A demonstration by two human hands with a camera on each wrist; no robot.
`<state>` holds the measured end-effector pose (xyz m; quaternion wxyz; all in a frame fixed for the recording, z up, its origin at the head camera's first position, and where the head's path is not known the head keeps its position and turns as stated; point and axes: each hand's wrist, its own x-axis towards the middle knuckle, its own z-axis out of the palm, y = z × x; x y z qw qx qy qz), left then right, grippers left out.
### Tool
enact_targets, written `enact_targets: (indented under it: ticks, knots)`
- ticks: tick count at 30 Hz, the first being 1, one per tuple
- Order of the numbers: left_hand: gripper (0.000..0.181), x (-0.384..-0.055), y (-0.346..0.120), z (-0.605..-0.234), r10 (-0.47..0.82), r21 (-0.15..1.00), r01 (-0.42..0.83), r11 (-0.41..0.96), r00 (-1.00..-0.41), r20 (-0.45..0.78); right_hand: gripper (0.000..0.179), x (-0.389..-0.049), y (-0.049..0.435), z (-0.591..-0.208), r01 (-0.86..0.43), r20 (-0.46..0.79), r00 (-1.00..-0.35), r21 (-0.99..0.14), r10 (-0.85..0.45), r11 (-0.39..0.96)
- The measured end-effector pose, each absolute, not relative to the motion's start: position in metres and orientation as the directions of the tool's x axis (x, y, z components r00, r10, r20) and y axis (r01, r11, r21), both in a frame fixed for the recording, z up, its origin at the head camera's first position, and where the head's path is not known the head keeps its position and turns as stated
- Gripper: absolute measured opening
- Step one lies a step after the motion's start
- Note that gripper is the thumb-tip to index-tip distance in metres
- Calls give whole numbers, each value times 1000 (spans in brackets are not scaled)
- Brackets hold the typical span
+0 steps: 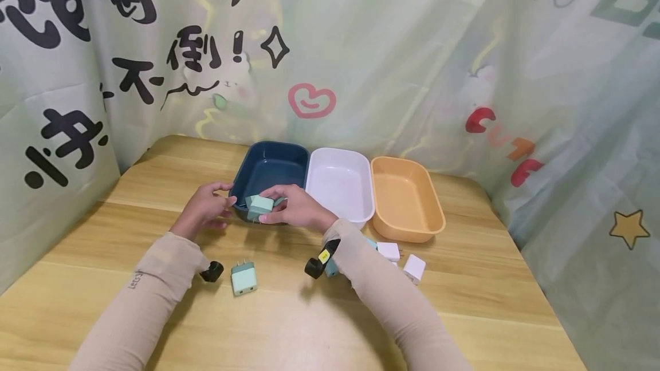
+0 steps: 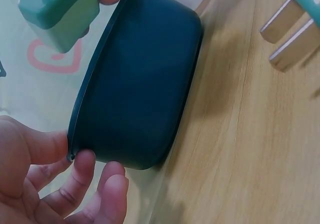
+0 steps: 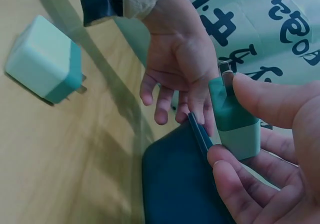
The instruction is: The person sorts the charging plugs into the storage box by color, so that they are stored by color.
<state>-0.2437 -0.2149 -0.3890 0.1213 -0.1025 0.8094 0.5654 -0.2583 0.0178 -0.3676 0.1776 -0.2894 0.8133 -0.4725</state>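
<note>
My left hand (image 1: pixel 206 209) pinches the rim of the dark blue tray (image 1: pixel 270 173) at its near left corner, thumb on one side and fingers on the other in the left wrist view. In my right hand (image 1: pixel 299 206) is a two-tone green plug charger (image 3: pixel 235 116), held between thumb and fingers over the tray's near edge. Its metal prongs show beside the thumb in the right wrist view. Another green charger (image 1: pixel 244 279) lies on the table below the hands, prongs pointing away from me.
A white tray (image 1: pixel 340 179) and an orange tray (image 1: pixel 407 196) stand in a row to the right of the blue one. Several more chargers, including a white charger (image 1: pixel 415 268), lie on the wooden table (image 1: pixel 289 331), partly behind my right forearm. A printed curtain (image 1: pixel 392 44) hangs behind.
</note>
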Motion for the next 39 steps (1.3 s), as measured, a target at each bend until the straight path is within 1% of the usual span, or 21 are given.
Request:
enact_targets:
  ticks: [9,13,20,30,39]
  knots:
    - [53,-243,-215,-390,-34,889,-303,342,-950,-311,49,-272,16,-366,-279,-27,-811,-861,-585,426]
    - [52,-243,-215,-389,-33,888,-303,347,-950,-311,50,-280,16,-367,-284,-26,-816,-852,-578,439]
    - [52,-242,-215,-390,-36,887,-312,340,-947,-319,52,-292,15,-368,-330,-9,-815,-816,-580,475]
    - [53,-243,-213,-388,-38,889,-304,344,-950,-310,53,-310,10,-366,-306,-15,-858,-789,-514,533]
    - [52,-242,-213,-389,-52,880,-325,346,-943,-327,53,-323,8,-368,-337,-9,-861,-739,-508,584]
